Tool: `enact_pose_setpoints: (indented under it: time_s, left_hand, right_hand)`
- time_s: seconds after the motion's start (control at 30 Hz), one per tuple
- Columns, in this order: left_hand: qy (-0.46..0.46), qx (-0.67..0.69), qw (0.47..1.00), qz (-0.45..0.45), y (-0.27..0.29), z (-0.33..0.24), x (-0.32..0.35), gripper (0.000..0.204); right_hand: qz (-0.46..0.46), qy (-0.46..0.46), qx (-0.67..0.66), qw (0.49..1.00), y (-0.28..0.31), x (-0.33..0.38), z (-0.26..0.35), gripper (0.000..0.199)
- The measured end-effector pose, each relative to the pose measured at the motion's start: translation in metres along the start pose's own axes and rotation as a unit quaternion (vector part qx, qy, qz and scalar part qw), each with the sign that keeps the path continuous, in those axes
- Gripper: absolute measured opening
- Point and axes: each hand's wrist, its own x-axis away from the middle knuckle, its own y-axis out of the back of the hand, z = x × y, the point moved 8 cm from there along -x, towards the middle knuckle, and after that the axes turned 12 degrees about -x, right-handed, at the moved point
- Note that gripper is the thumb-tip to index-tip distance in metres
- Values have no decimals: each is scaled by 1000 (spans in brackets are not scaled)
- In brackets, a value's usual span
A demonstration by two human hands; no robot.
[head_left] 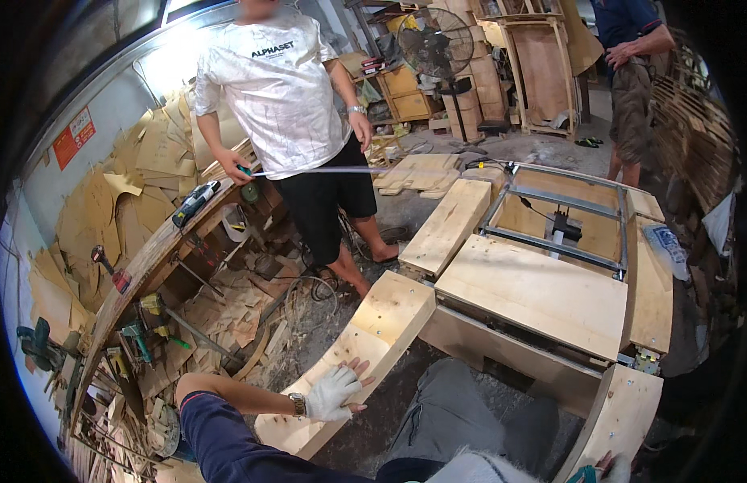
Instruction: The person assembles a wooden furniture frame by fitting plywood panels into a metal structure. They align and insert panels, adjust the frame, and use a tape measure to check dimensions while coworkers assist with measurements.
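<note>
My left hand (333, 393), in a white fingerless-tipped glove, lies with its fingers spread on a pale wooden arm piece (381, 318) of a furniture frame. It holds nothing. At the lower right edge my right hand (618, 468), also gloved, is mostly cut off beside the other wooden arm piece (619, 414). A teal-green object (583, 475) shows next to it; whether the hand grips it cannot be made out. Between the arms is a plywood seat panel (542, 294), with a grey metal frame (562, 205) and a black motor (565, 225) behind it.
A person (273, 97) at far left holds the end of a stretched tape (325, 170). Another person (628, 72) stands at far right. A curved bench (140, 270) bears a cordless drill (195, 203) and other power tools. Wood scraps (236, 310) litter the floor; a fan (438, 44) stands behind.
</note>
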Motion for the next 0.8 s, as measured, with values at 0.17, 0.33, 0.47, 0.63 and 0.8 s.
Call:
enact_pose_setpoints:
  time_s: [0.17, 0.33, 0.47, 0.63, 0.8]
  left_hand:
    - [-1, 14, 1000, -17, 2, -1, -1, 75]
    - [2, 30, 999, -9, 1, -1, -2, 74]
    - [1, 15, 1000, -16, 1, 0, -1, 75]
    - [5, 18, 1000, -16, -5, 2, 5, 78]
    - [1, 32, 999, -32, 0, -2, 6, 78]
  right_hand:
    - [80, -49, 16, 995, -17, 1, -14, 31]
    - [96, -87, 44, 991, -22, 2, -13, 36]
    - [78, -72, 41, 993, -19, 0, -4, 38]
    - [98, -95, 64, 989, -19, 0, -1, 41]
    - [94, -86, 78, 989, -16, 4, -3, 39]
